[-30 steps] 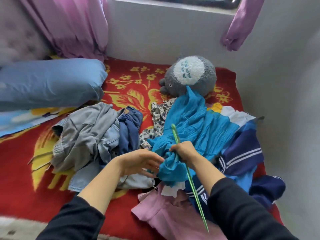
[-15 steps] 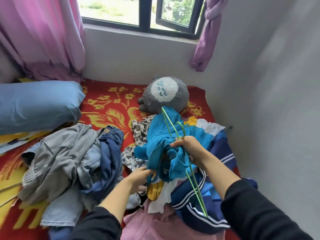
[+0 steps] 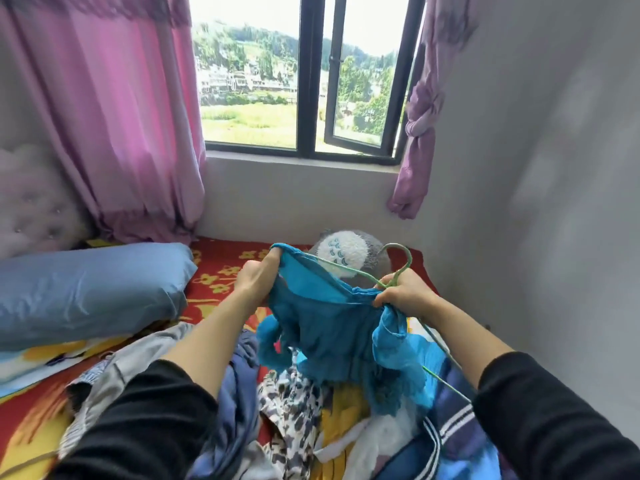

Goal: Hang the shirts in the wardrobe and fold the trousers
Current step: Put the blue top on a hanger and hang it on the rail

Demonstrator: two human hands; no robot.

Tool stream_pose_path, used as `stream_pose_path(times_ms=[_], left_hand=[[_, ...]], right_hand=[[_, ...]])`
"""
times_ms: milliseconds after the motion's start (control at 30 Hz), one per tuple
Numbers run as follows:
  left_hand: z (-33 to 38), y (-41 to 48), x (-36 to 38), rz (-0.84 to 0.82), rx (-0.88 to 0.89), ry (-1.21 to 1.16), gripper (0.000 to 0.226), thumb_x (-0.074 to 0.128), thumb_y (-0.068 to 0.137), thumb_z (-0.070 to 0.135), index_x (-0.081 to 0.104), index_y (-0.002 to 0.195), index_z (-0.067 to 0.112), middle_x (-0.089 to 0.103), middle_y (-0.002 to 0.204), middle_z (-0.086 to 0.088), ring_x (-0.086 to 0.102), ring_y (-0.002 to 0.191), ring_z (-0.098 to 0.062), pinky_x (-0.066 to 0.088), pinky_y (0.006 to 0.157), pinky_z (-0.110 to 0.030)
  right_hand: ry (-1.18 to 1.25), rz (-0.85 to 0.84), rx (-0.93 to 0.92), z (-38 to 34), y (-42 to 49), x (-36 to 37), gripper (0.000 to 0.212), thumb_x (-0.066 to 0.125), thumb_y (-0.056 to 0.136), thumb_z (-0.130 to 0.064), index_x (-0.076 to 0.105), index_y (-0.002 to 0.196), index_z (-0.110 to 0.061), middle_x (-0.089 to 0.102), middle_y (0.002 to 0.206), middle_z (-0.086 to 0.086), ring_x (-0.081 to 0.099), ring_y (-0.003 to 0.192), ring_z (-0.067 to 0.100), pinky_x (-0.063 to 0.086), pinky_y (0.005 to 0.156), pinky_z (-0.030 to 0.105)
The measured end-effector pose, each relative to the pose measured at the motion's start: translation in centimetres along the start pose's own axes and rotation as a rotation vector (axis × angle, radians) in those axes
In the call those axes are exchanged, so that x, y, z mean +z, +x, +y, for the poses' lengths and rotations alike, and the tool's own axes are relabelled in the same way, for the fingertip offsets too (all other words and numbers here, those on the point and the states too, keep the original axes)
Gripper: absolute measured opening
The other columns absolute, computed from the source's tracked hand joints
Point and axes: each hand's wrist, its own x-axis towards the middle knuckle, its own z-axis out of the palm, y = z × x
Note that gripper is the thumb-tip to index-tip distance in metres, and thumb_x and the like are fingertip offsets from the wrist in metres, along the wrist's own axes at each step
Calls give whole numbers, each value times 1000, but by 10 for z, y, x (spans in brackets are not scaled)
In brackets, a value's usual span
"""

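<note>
Over cluttered bed (image 3: 221, 270): left hand (image 3: 258, 278) gripping teal shirt (image 3: 332, 334) neckline, right hand (image 3: 403, 294) clutching green wire hanger (image 3: 409, 259) plus fabric. Seems light, limp, slippery; best held at shoulders.

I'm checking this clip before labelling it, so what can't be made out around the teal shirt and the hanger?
Head view only:
- Green hanger: its ends pass behind the teal shirt, so how far it is threaded is hidden.
- Right hand: bunched fabric hides what exactly it pinches.
- Plush toy: lower half behind shirt and hanger.
- Clothes pile: covered by the black sleeves, cut off by the bottom edge.
- Wardrobe: out of frame.
</note>
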Motion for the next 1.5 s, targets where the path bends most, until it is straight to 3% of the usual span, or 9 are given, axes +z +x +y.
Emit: stream_pose_path(times_ms=[167,333,500,667,933,1100,1233,1433,1500], left_hand=[[104,-20,-26,-302,174,-366,14,67,72,24,63,60,18,55,63,0,56,49,-14,49,49,-22],[132,-35,-35,-551,290,-607,14,62,84,24,75,85,17,70,84,-1,67,77,-18,56,79,-32],[100,-22,-28,-486,151,-623,26,37,85,13,59,96,5,61,83,-13,67,77,-27,53,77,-38],[66,-5,-20,-356,117,-361,31,32,91,-8,61,100,-1,65,89,-19,71,71,-31,61,63,-35],[30,14,-23,-188,250,191,20,58,88,8,70,83,23,64,82,0,57,77,-10,49,69,-24],[29,11,-33,-194,353,241,16,65,84,7,74,86,20,69,70,14,59,63,0,48,61,-14],[32,5,-29,-319,469,456,15,68,80,10,75,93,14,74,86,8,66,80,-10,53,78,-27],[42,-16,-5,-165,647,949,15,67,76,30,63,65,21,53,56,6,45,57,-16,38,55,-28],[41,-21,-3,-116,596,1000,12,65,74,25,59,84,23,57,72,5,54,69,-22,43,60,-28]], right_hand=[[56,120,-152,-67,22,-51,7,76,66,-1,69,65,-3,59,56,-1,53,56,13,43,52,22],[193,149,-200,-80,25,-63,15,80,72,-15,69,70,-5,62,65,6,54,59,15,43,54,26],[286,242,-85,-46,27,-40,37,62,91,-34,69,63,-11,45,47,-2,36,38,10,27,40,22],[283,421,40,-6,25,-40,43,60,90,-32,74,56,-11,43,31,-7,35,28,7,27,32,16],[248,387,5,32,22,-43,39,63,80,-15,68,42,-10,44,33,-2,35,31,7,33,36,17],[278,393,-66,29,26,-44,41,65,81,-17,66,41,-8,40,33,2,31,29,10,29,35,19],[305,324,-136,14,25,-31,44,62,84,-11,64,40,-9,43,29,-5,36,29,4,30,35,12],[432,214,-179,-20,28,20,39,64,86,-14,67,46,-11,55,39,-6,44,38,2,33,41,14],[430,216,-171,-26,29,30,43,66,84,-19,66,41,-17,52,38,-7,37,34,1,30,37,15]])
